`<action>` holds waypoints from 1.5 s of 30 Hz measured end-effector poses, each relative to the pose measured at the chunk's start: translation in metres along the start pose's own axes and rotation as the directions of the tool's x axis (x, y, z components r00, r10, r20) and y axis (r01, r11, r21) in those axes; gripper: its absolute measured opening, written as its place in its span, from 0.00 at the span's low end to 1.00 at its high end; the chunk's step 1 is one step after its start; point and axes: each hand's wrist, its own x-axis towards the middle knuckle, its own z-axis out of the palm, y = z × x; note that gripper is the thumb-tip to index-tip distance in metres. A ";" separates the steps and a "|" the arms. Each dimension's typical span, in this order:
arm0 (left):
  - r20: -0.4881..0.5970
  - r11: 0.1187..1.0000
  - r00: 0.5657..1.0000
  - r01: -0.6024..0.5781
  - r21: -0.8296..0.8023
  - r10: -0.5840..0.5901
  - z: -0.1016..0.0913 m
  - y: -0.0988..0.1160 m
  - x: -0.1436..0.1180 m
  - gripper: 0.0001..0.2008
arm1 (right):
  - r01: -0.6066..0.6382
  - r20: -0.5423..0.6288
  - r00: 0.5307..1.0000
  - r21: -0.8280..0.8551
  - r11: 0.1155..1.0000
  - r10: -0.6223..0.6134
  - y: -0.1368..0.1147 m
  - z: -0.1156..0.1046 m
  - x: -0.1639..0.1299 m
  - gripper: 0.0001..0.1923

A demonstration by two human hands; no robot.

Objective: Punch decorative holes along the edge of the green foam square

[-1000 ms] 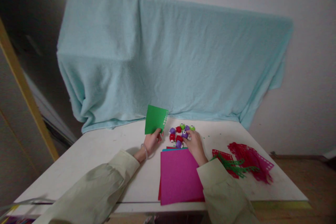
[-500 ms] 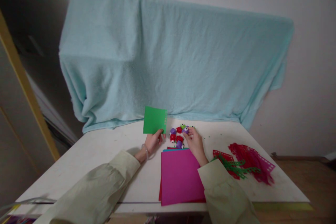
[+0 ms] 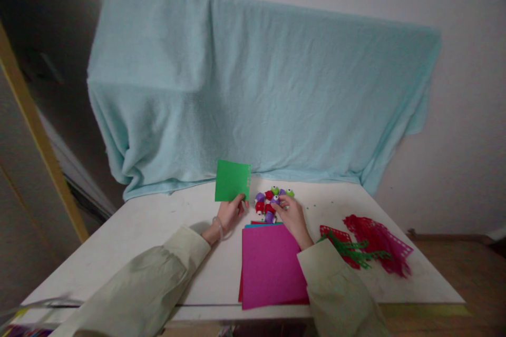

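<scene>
My left hand (image 3: pixel 230 214) grips the lower right corner of a green paper sheet (image 3: pixel 232 180) and holds it up above the table. Small punched holes run along the sheet's right edge. In the fingertips of my right hand (image 3: pixel 291 214) is a small purple craft punch (image 3: pixel 275 200) with a white round top. Around it several more small punches lie in a cluster: red (image 3: pixel 259 207), purple (image 3: pixel 270 218) and green (image 3: pixel 290 192) ones. My right wrist is over the right side of a stack of coloured paper with a magenta sheet (image 3: pixel 272 268) on top.
On the right of the white table (image 3: pixel 154 237) lie red and magenta perforated scraps (image 3: pixel 379 242) and green cut strips (image 3: pixel 356 254). Tiny green bits dot the surface near the punches. A light blue cloth (image 3: pixel 276 95) hangs behind the table.
My right hand has moved slightly left and down with the purple punch, leaving the green punch at the right more visible. My left hand and the green paper have barely moved.
</scene>
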 end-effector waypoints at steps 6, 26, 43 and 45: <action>-0.009 0.998 0.999 -0.051 0.030 0.051 -0.002 0.000 0.004 0.19 | -0.012 -0.041 0.999 -0.069 0.998 0.009 0.006 -0.001 0.002 0.14; 0.031 0.983 0.998 -0.066 0.170 0.062 -0.005 -0.007 0.003 0.23 | 0.190 -0.082 0.967 -0.404 0.895 -0.243 0.014 -0.016 0.012 0.27; 0.055 0.987 0.997 -0.055 0.153 0.047 0.000 -0.004 0.000 0.23 | -0.001 -0.351 0.935 0.126 0.992 0.046 0.003 -0.019 0.012 0.24; 0.060 0.987 0.997 -0.055 0.151 0.046 0.001 -0.002 -0.002 0.23 | -0.039 -0.279 0.945 0.429 0.902 0.173 -0.001 -0.020 0.013 0.25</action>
